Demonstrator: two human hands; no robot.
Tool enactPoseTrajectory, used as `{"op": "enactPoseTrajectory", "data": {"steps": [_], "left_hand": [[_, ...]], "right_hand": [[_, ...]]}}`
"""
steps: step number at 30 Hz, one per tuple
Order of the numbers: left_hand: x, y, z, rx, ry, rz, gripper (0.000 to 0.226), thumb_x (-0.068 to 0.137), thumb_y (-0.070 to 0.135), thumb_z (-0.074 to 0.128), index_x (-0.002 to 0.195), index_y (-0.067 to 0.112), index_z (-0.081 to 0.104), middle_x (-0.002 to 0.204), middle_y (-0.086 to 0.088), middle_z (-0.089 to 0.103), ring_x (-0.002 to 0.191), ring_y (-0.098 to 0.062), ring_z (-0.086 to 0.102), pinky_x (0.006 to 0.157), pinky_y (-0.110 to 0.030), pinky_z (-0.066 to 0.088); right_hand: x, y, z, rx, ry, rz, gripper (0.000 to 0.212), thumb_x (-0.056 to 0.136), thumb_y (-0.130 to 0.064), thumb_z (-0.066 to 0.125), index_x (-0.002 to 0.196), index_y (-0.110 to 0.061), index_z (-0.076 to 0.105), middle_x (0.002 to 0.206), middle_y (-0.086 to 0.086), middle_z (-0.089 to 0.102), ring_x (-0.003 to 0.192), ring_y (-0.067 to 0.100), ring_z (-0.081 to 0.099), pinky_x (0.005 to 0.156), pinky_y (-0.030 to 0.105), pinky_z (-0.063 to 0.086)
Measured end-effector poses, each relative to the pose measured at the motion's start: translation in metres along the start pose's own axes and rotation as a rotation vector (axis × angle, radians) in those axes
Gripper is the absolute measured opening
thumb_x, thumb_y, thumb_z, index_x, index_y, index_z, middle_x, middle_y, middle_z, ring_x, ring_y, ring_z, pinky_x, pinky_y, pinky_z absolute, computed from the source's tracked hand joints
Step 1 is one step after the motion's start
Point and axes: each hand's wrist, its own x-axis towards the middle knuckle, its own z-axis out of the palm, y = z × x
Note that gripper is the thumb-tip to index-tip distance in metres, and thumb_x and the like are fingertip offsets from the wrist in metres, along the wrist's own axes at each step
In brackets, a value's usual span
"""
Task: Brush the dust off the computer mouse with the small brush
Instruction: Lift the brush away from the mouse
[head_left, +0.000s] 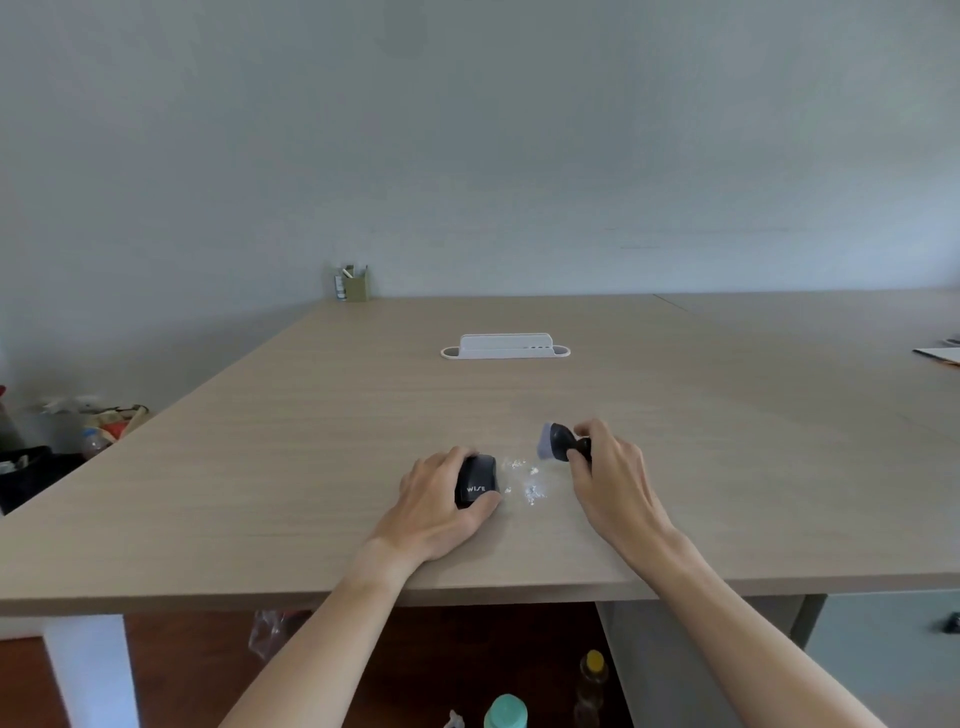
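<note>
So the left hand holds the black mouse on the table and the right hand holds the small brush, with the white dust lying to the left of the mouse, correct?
Not quite. In the head view the white dust lies to the right of the mouse, between it and the brush. The left hand holds the mouse, the right hand the brush.

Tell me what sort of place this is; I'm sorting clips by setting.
Probably an office: a long wood-grain desk with a white cable port, a pen holder by the wall, and a computer mouse.
</note>
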Motion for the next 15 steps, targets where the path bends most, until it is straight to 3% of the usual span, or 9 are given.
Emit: {"op": "enactPoseTrajectory", "data": {"steps": [3,4,6,8,12,15], "left_hand": [[-0.001,0.001,0.000,0.007,-0.003,0.000,0.051,0.078,0.059,0.052,0.125,0.041,0.047,0.122,0.012,0.054,0.116,-0.016,0.044,0.098,-0.029,0.028],[0.000,0.001,0.000,0.012,-0.002,0.002,0.052,0.078,0.060,0.051,0.126,0.041,0.047,0.123,0.012,0.054,0.117,-0.016,0.044,0.098,-0.029,0.028],[0.000,0.002,0.000,0.025,-0.007,0.006,0.054,0.078,0.063,0.049,0.128,0.041,0.046,0.126,0.014,0.054,0.118,-0.016,0.044,0.099,-0.030,0.028],[0.000,0.002,0.000,0.042,-0.013,0.013,0.058,0.078,0.066,0.047,0.131,0.042,0.043,0.130,0.017,0.053,0.121,-0.016,0.043,0.101,-0.031,0.028],[-0.002,0.003,0.000,0.067,-0.006,0.002,0.066,0.083,0.064,0.052,0.139,0.034,0.036,0.133,0.013,0.052,0.123,-0.017,0.042,0.102,-0.031,0.027],[-0.003,0.006,-0.001,0.072,-0.002,-0.004,0.063,0.084,0.062,0.054,0.137,0.032,0.038,0.128,0.010,0.054,0.119,-0.017,0.043,0.097,-0.029,0.026]], "right_hand": [[-0.007,0.007,0.003,-0.104,-0.007,-0.079,0.018,0.095,-0.011,0.048,0.082,-0.006,0.058,0.069,0.007,0.058,0.063,0.031,0.052,0.055,0.041,0.041],[-0.009,0.008,0.004,-0.133,-0.007,-0.101,0.018,0.095,-0.010,0.050,0.083,-0.008,0.063,0.071,0.007,0.059,0.064,0.031,0.054,0.055,0.041,0.043],[-0.015,0.007,0.007,-0.174,-0.032,-0.133,0.030,0.093,-0.001,0.052,0.108,-0.018,0.072,0.083,0.005,0.062,0.071,0.027,0.060,0.060,0.036,0.050],[-0.020,0.004,0.011,-0.208,-0.098,-0.138,0.044,0.092,0.003,0.050,0.123,-0.023,0.067,0.097,0.004,0.061,0.080,0.025,0.063,0.067,0.032,0.053],[-0.028,0.002,0.022,-0.285,-0.160,-0.146,0.037,0.090,0.002,0.050,0.118,-0.015,0.066,0.115,0.002,0.057,0.084,0.026,0.065,0.074,0.034,0.053],[-0.030,0.002,0.028,-0.321,-0.194,-0.126,0.027,0.089,0.000,0.049,0.108,-0.009,0.065,0.113,0.007,0.054,0.086,0.031,0.063,0.078,0.038,0.052]]}}
